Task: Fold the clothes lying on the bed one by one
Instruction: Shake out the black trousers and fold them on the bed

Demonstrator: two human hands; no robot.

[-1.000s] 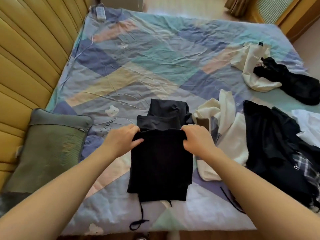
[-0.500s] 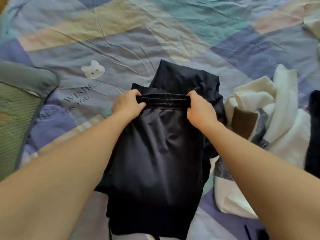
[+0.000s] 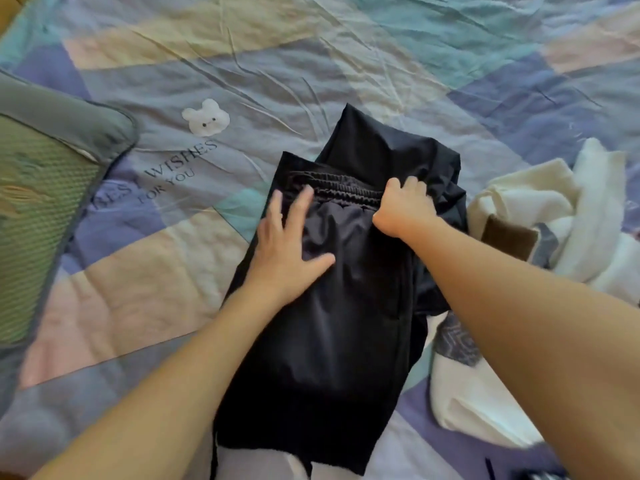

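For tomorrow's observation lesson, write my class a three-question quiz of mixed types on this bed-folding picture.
1. True or false: the left hand lies flat, fingers spread, on the black trousers.
2. What does the right hand grip? A) the green pillow B) the trousers' elastic waistband C) the cream garment
3. Which animal is printed on the bedsheet above the lettering?

Key: 1 true; 2 B, the elastic waistband; 3 a white bear.
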